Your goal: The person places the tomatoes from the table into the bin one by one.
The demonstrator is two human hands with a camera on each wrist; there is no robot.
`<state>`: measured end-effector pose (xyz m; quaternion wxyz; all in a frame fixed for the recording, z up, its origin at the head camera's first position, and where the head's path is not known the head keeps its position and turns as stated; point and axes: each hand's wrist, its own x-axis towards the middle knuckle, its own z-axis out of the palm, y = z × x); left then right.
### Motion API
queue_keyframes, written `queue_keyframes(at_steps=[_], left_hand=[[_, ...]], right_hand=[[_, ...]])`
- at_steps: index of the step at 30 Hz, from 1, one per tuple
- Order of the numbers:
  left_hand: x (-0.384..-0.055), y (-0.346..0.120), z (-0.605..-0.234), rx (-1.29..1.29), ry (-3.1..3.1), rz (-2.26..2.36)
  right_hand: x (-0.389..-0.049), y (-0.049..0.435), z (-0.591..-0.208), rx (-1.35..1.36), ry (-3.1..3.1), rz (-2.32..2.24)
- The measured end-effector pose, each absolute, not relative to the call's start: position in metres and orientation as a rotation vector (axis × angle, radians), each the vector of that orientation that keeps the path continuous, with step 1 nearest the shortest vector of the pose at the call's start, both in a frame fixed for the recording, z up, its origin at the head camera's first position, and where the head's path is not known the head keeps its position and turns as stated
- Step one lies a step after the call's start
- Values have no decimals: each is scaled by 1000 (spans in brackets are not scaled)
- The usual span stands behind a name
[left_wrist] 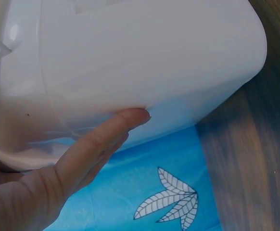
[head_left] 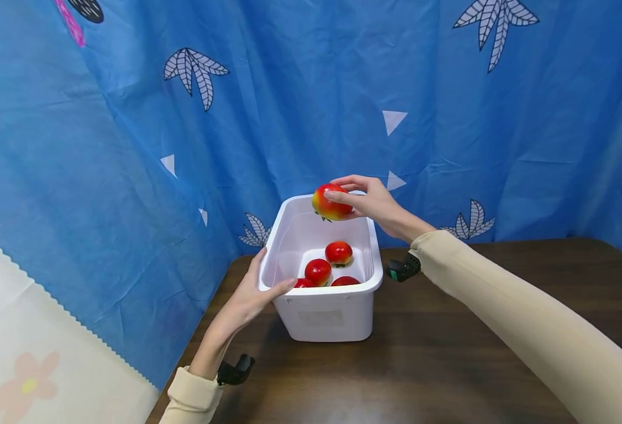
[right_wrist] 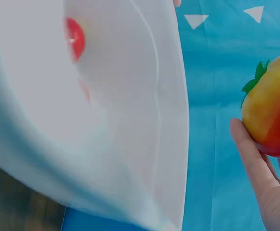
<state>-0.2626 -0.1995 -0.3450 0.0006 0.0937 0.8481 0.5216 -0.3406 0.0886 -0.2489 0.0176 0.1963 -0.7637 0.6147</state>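
Note:
My right hand [head_left: 371,203] holds a red-and-yellow tomato [head_left: 329,202] with green leaves on its underside, up over the far part of a white plastic bin [head_left: 321,299]. In the right wrist view the fingers curve round this tomato [right_wrist: 272,108], which is cut off by the frame edge. My left hand [head_left: 247,294] grips the bin's near left corner, thumb over the rim. Its fingers lie against the outer wall in the left wrist view. Inside the bin are several more red tomatoes [head_left: 318,272], some partly hidden by the near rim.
The bin stands on a dark wooden table [head_left: 448,353]. A blue curtain [head_left: 311,106] with leaf and triangle prints hangs close behind and to the left. Pale cloth [head_left: 35,330] with a flower print covers the lower left.

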Motion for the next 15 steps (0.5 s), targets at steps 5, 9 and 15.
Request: queue_keyframes(at_steps=[5,9,15], left_hand=[[-262,-200,-344,292,2665,1636],[-262,-201,-343,280,2669,1636],[-263,-200,-345,268,2664,1636]], right_hand=[[-349,70,-249,624,-2343,1945],[-355,60,-252,619,-2344,1948],[-363,51,-258,629,-2352,1952]])
